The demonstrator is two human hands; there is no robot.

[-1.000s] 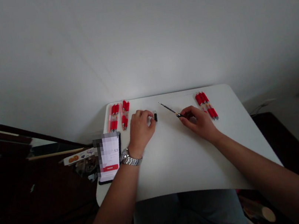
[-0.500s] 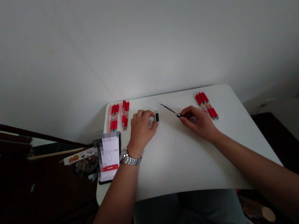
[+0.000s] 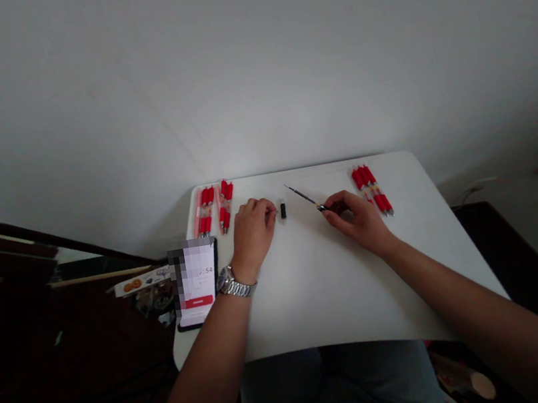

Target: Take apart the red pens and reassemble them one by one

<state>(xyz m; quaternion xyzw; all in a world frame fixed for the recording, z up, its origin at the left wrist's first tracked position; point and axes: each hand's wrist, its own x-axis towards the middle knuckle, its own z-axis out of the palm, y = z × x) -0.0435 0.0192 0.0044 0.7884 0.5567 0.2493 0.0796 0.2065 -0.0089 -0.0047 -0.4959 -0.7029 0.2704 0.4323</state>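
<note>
In my right hand, thumb and fingers are closed on a pen refill, its thin tip pointing up and left. A dark piece with a shiny part shows at those fingertips. My left hand, with a metal watch at its wrist, is pinched closed over the table. Something small and thin seems to poke out from its fingertips, too small to name. Just right of these fingers lies a short black and clear pen part, apart from the hand.
On the white table, red pens and pink ones lie at the back left. Several more red pens lie side by side at the right. A phone rests at the left edge. A wall rises behind.
My left thumb and fingers have drawn together and slightly left, away from the black and clear pen part, which now shows more fully. My right hand and the refill have hardly moved.
</note>
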